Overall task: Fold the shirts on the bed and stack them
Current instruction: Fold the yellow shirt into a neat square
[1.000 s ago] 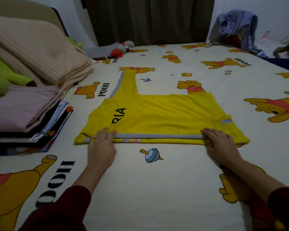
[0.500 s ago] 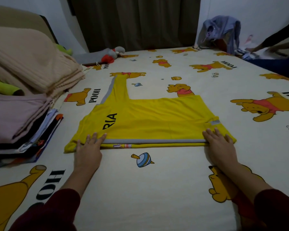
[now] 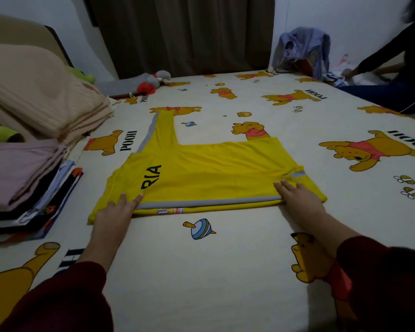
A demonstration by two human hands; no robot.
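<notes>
Two hands lie flat, fingers straight, on one yellow shirt (image 3: 201, 173) spread in the middle of the bed (image 3: 201, 271). The left hand (image 3: 116, 212) presses the shirt's near left corner; the right hand (image 3: 298, 196) presses its near right edge. Neither grasps the cloth. One sleeve points away from the person. Left of the shirt sits one stack of folded clothes (image 3: 22, 183). Beyond the shirt's far right, a second person (image 3: 398, 68) sits at the bed's edge.

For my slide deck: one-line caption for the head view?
Both hands, left and right, press flat on a half-folded yellow shirt on the bed.
</notes>
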